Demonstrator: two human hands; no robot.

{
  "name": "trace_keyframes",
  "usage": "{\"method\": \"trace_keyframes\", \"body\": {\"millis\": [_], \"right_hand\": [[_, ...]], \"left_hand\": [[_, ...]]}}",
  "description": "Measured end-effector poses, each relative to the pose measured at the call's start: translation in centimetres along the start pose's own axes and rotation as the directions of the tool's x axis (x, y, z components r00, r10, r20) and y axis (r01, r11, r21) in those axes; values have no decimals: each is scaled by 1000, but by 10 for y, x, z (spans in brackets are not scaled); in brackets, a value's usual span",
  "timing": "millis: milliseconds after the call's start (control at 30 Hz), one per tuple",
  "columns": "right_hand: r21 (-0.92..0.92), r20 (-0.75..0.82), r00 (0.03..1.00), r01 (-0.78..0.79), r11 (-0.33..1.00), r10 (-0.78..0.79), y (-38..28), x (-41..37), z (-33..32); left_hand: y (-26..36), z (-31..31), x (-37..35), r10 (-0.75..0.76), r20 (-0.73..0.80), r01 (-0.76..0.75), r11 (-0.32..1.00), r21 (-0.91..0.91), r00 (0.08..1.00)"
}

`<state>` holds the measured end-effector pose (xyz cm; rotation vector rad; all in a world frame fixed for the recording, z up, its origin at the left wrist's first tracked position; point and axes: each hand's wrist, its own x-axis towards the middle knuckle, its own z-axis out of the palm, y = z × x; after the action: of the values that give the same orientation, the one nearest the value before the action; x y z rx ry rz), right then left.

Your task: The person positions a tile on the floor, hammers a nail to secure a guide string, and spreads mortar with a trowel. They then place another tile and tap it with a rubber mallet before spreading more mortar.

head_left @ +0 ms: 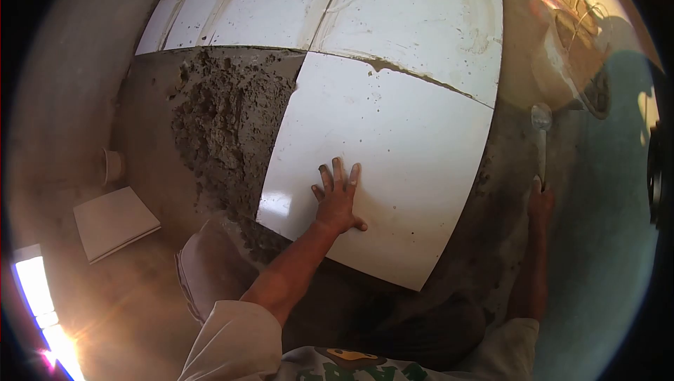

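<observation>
My left hand (338, 205) lies with spread fingers on a large white floor tile (393, 163), near its lower left part. The tile is speckled with small drops and has grey mortar along its far edge. My right hand (540, 202), at the right of the tile, is closed round the handle of a mallet (540, 118) with a pale, rounded head. Left of the tile spreads a rough bed of wet mortar (232, 114).
Smeared white tiles (414, 16) cover the floor at the far side. A small tub (112, 166) and several stacked square tiles (116, 223) sit at the left. Mortar-stained containers (562, 65) stand at the upper right by the wall. My knee (214, 265) is close to the mortar.
</observation>
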<state>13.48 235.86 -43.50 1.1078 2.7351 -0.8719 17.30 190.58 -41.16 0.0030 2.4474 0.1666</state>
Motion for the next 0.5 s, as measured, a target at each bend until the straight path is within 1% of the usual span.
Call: {"method": "trace_keyframes", "body": {"millis": [67,133,167,200,267,333,400,433,467,500], "right_hand": [[211,0,982,184,960,-188,-9,-40,6],[339,152,936,252,906,-317,-35,-80,16],[415,287,901,188,890,-325,-65,-105,23],[480,411,846,117,869,-341,-95,-125,30],[380,460,716,376,845,-525,-119,-134,68],[287,518,594,557,779,-616,-155,-153,96],[342,548,513,583,737,-660,-189,-177,110],[332,551,500,602,726,-668,-205,-188,110],[357,563,459,614,704,-687,-220,-197,109],[385,569,422,621,682,-706,-234,-205,107]], "left_hand": [[-2,-4,3,-11,8,11,1000,-14,1000],[-5,-3,0,16,-16,-16,999,-39,1000],[-7,-3,-2,13,-17,-14,998,-55,1000],[-7,-6,-4,18,-17,-19,998,-64,1000],[-10,-7,-3,17,-31,-19,995,-93,999],[-14,-4,-6,36,-46,-42,989,-140,998],[-17,-6,-8,43,-56,-51,988,-149,998],[-18,-7,-11,49,-61,-57,987,-150,997],[-23,7,-6,42,-81,-55,984,-171,996],[-33,30,5,26,-190,-78,960,-270,981]]}}
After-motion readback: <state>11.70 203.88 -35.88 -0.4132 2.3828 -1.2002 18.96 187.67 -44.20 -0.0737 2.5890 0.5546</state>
